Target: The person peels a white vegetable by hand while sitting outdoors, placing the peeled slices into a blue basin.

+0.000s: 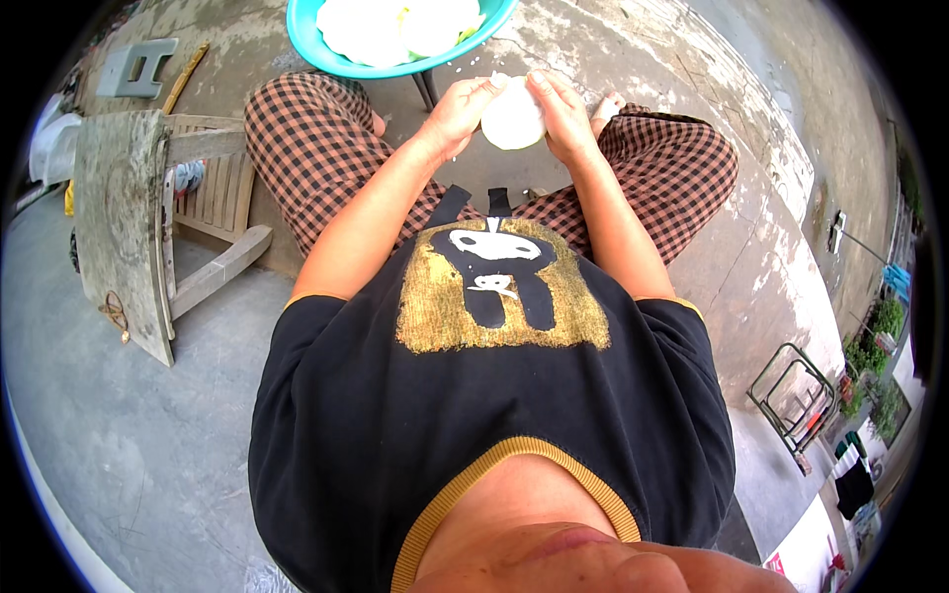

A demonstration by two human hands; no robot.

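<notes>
Between my hands is a round white piece (513,118), perhaps peeled fruit or vegetable, held above the ground between my knees. My left hand (461,110) grips its left side, with the thumb near the top edge. On the right edge, my right hand (560,111) holds it with the thumb on top. Just beyond my left hand, a turquoise plastic basin (296,37) holds large pale pieces (400,30) with some yellow and green edges. Overexposure hides the surface detail of these pieces. The far part of the basin is cut off by the frame.
A weathered wooden chair (122,222) lies tipped over on my left. Past it are a grey plastic stool (137,68) and a yellow stick (185,78). Small white bits (474,63) dot the concrete by the basin. A dark metal frame (793,396) stands at right.
</notes>
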